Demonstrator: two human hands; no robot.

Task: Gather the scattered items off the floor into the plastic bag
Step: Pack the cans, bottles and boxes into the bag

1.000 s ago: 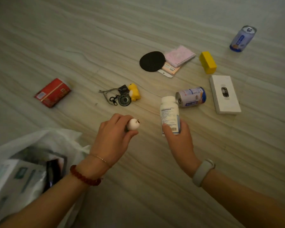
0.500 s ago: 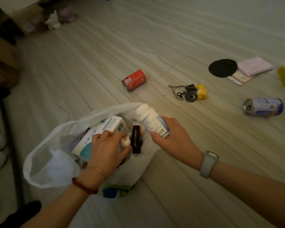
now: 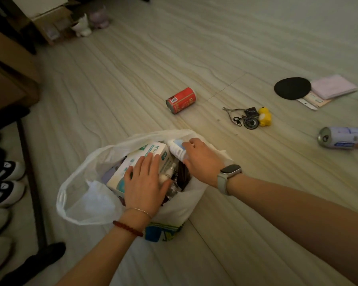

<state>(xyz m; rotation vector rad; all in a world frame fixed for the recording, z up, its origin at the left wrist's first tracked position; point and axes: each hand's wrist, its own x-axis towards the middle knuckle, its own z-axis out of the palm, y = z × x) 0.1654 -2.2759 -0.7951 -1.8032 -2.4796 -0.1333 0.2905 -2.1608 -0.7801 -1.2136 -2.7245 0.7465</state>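
Note:
The white plastic bag [image 3: 81,205] lies open on the floor in front of me. My left hand [image 3: 145,182] rests flat, fingers straight, on a white and teal box [image 3: 153,150] inside it. A small white ball [image 3: 163,178] sits beside my thumb. My right hand [image 3: 202,158] grips a white bottle [image 3: 176,149] at the bag's far rim, inside the opening. On the floor lie a red can [image 3: 181,100], a keychain cluster [image 3: 248,120] with a yellow toy [image 3: 265,117], a black disc [image 3: 292,88], a pink notebook [image 3: 333,86] and a blue-white can [image 3: 344,138].
Several shoes [image 3: 5,182] line the left edge behind a dark metal bar [image 3: 30,172]. Cardboard boxes [image 3: 10,65] stand at the top left, with small white and purple figures [image 3: 91,21] next to them.
My head turned left toward the bag. My left hand let go of the small white ball and opened flat on the box. My right hand carried the bottle into the bag.

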